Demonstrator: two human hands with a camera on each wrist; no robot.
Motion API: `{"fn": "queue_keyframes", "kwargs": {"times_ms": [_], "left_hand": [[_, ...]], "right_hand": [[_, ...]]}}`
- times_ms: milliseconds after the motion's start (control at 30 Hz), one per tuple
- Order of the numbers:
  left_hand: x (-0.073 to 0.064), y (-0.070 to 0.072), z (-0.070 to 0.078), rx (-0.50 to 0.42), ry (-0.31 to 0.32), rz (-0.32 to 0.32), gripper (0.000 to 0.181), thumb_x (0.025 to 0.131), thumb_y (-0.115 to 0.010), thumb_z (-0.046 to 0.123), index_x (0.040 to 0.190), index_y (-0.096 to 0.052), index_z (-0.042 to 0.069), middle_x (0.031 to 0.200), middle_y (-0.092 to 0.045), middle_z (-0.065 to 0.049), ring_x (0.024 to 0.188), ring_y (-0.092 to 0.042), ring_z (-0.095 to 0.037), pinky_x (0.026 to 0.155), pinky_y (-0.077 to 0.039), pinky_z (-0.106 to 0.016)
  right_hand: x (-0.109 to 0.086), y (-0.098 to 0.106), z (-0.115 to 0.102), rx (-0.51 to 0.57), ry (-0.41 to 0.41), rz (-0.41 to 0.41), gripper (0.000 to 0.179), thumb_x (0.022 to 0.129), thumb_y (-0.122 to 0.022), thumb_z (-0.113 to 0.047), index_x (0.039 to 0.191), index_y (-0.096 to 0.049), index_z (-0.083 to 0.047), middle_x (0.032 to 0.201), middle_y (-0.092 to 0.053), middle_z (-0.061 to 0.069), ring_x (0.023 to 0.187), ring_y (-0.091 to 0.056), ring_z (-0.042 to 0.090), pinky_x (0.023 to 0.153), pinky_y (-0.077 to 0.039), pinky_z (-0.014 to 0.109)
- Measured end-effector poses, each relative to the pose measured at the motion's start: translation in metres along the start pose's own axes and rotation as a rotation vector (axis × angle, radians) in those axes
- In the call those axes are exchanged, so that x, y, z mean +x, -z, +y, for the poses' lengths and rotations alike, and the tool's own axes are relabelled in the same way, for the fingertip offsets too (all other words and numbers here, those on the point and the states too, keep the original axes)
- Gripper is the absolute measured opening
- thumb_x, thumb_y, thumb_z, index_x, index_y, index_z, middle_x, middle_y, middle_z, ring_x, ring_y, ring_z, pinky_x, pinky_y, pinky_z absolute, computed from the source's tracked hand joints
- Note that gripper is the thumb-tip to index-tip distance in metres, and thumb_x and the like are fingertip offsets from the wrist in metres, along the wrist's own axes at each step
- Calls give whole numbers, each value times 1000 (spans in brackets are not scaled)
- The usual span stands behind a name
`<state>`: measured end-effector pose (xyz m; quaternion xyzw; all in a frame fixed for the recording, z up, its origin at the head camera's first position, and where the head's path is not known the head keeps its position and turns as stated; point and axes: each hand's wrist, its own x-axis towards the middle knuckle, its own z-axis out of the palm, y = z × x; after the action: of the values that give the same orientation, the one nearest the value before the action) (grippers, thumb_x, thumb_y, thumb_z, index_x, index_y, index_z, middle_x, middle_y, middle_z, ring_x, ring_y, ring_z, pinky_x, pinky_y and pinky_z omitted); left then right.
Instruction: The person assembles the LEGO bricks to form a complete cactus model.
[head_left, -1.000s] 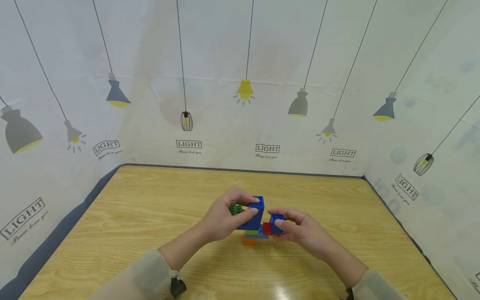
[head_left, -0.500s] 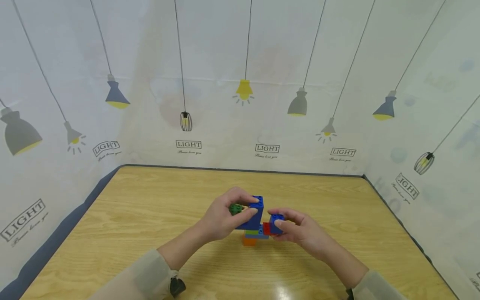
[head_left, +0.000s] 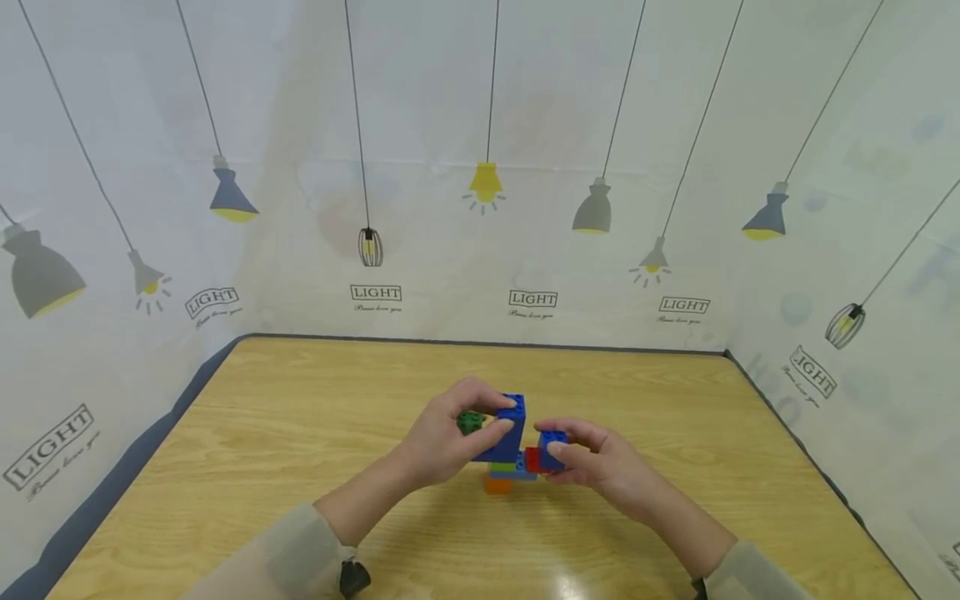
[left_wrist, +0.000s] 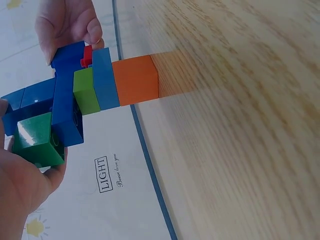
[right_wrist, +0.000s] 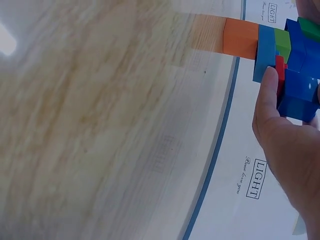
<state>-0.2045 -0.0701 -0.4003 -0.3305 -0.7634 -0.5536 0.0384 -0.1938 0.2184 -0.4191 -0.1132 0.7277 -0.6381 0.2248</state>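
A toy brick build stands on the table between both hands. Its orange brick [left_wrist: 136,80] is at the bottom, followed by a lighter blue brick [left_wrist: 105,80] and a lime green brick [left_wrist: 86,91]. Darker blue bricks [head_left: 510,440] form the top, with a green brick [left_wrist: 34,136] at the left side. My left hand [head_left: 441,435] grips the upper blue brick between thumb and fingers. On the right, my right hand [head_left: 611,460] pinches a small blue brick [right_wrist: 298,94] above a red brick [head_left: 532,459], its fingertip touching the red one in the right wrist view.
The build rests on a light wooden table [head_left: 300,400] with a dark edge. Pale wall sheeting [head_left: 420,200] printed with lamps surrounds the table's back and sides.
Both hands keep their holds and the bricks look the same. Only the head view has shifted slightly.
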Motion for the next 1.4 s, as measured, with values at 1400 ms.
{"fn": "queue_keyframes", "kwargs": {"times_ms": [1400], "left_hand": [[-1,0,-8,13,-96,16,21,106,-73,11,127,-73,13,126,-69,-10,116,-74,-28,88,-66,-29]], "right_hand": [[4,-2,6,-9,-14,12,61,114,-61,-40,163,-48,-5,162,-51,27,128,-70,29,105,-63,46]]}}
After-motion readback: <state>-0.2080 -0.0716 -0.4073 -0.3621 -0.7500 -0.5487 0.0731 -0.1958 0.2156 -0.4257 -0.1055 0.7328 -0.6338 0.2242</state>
